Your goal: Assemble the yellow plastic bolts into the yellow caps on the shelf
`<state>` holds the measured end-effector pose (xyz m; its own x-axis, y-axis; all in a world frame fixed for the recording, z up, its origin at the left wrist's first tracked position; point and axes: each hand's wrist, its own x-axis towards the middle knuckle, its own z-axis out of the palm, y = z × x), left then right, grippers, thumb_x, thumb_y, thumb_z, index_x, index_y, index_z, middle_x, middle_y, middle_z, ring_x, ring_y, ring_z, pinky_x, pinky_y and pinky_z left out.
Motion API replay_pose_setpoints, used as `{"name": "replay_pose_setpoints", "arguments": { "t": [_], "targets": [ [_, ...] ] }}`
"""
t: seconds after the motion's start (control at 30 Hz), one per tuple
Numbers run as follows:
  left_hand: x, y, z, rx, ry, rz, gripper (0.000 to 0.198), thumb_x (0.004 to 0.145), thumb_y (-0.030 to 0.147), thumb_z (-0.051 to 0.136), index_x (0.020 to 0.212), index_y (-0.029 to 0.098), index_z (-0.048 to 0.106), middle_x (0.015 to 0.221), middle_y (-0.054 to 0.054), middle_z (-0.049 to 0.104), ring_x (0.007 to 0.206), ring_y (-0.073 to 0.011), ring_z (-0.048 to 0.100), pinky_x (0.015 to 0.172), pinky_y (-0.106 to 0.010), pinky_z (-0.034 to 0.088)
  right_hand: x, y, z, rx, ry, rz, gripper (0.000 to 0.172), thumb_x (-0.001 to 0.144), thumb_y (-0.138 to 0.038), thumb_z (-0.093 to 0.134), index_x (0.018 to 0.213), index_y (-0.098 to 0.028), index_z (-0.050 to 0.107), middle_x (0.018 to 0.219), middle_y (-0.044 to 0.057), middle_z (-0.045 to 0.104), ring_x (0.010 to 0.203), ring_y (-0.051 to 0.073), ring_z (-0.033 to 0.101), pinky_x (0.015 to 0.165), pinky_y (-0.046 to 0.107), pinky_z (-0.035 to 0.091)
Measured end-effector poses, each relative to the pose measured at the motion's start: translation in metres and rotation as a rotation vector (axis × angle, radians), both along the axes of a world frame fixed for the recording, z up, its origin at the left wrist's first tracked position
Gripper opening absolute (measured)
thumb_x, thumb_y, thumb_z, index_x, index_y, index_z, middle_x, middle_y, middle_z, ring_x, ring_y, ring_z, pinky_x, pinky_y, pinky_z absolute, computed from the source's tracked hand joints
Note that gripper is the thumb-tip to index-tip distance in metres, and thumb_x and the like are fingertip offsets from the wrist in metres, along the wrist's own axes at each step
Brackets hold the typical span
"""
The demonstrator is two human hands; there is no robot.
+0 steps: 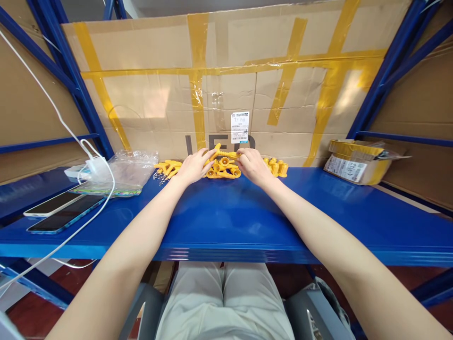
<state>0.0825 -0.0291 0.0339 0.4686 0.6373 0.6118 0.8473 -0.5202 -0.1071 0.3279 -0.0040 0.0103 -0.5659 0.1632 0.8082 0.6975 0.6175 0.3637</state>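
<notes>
At the back of the blue shelf, my left hand point(194, 168) pinches the left end of a yellow plastic part point(226, 154). My right hand point(253, 165) has its fingers closed at the same part's right end. Just below and behind it is a pile of yellow funnel-shaped plastic pieces point(223, 173). Left of my left hand lie yellow pieces point(169, 166) beside small metal hooks or springs point(161, 179). Yellow cap-like pieces point(279, 168) stand in a group beyond my right hand, partly hidden by it. The fingertips partly cover the held part, so its exact kind is unclear.
A large taped cardboard sheet point(159, 108) closes off the back. Two phones point(67, 215), a clear plastic bag point(130, 172) and a white cable point(113, 182) are at left. An opened small carton point(357, 163) sits at right. Blue posts flank the blue shelf point(226, 222).
</notes>
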Motion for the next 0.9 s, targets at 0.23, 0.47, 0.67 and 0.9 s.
{"name": "replay_pose_setpoints", "arguments": {
  "t": [0.23, 0.47, 0.67, 0.9],
  "targets": [
    [0.002, -0.002, -0.001, -0.061, -0.088, -0.100, 0.048, 0.096, 0.038, 0.036, 0.141, 0.023, 0.043, 0.134, -0.007, 0.058, 0.118, -0.0212, 0.056, 0.100, -0.036, 0.044, -0.003, -0.013, 0.004, 0.010, -0.059, 0.045, 0.027, 0.098, -0.014, 0.028, 0.097, -0.019, 0.054, 0.115, 0.015, 0.059, 0.109, 0.023, 0.050, 0.087, 0.040, 0.041],
    [0.016, -0.009, 0.004, 0.023, -0.231, 0.063, 0.035, 0.087, 0.030, 0.049, 0.119, 0.025, 0.062, 0.109, -0.005, 0.071, 0.094, -0.0210, 0.066, 0.085, -0.034, 0.049, -0.012, -0.021, 0.006, -0.020, -0.040, -0.102, 0.027, 0.097, -0.017, 0.032, 0.108, -0.017, 0.056, 0.110, 0.014, 0.063, 0.098, 0.024, 0.054, 0.085, 0.039, 0.035],
    [0.022, -0.014, 0.004, 0.115, -0.197, 0.063, 0.033, 0.087, 0.032, 0.049, 0.115, 0.025, 0.063, 0.106, -0.006, 0.071, 0.100, -0.0220, 0.065, 0.082, -0.031, 0.049, -0.019, -0.031, 0.011, -0.068, -0.021, -0.164, 0.031, 0.100, -0.027, 0.033, 0.117, -0.014, 0.054, 0.107, 0.014, 0.065, 0.093, 0.024, 0.055, 0.088, 0.040, 0.028],
    [0.024, -0.013, 0.000, 0.079, -0.131, 0.101, 0.035, 0.086, 0.033, 0.049, 0.117, 0.026, 0.063, 0.106, -0.006, 0.071, 0.096, -0.0236, 0.066, 0.079, -0.033, 0.049, -0.026, -0.033, 0.011, -0.149, -0.068, -0.258, 0.023, 0.097, -0.022, 0.038, 0.105, -0.015, 0.058, 0.098, 0.013, 0.066, 0.087, 0.025, 0.053, 0.090, 0.042, 0.025]
  ]
}}
